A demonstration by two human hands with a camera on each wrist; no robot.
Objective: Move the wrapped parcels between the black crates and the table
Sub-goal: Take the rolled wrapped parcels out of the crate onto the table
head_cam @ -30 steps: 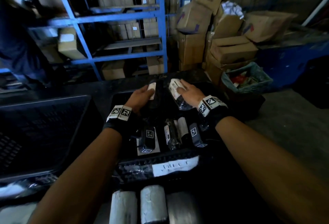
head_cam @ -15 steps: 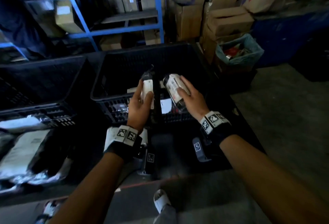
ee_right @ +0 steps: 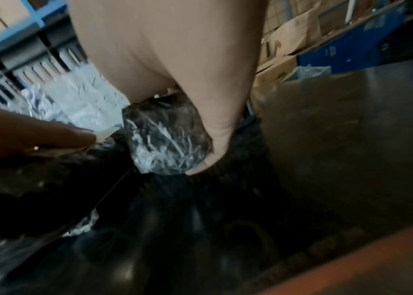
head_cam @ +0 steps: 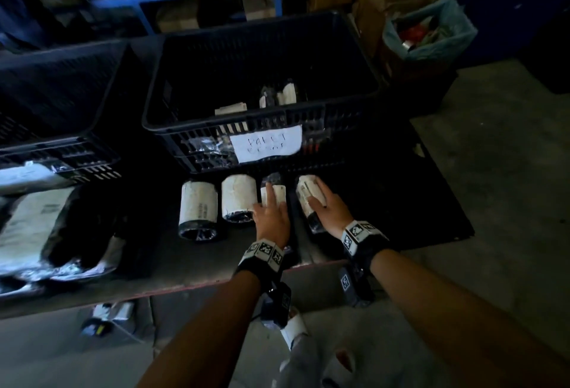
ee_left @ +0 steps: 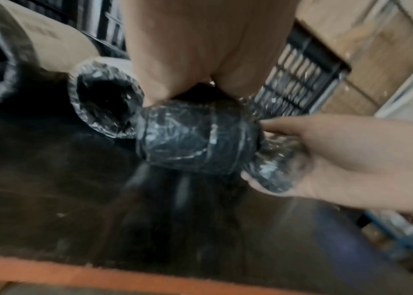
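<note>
two more parcels reach the table
left hand (head_cam: 271, 218) and right hand (head_cam: 331, 211) each grip a parcel beside two laid ones; crate (head_cam: 339, 110) still holds some.

Left hand (head_cam: 271, 218), right hand (head_cam: 331, 213) palm-down, fingers seemingly curled, forearms extended.

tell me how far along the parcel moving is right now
Done: two wrapped parcels already lie side by side on the table in front of the labelled crate.
In hand: the left hand and right hand each hold a parcel down in that row.
Left: a few parcels still show inside the crate.
</note>
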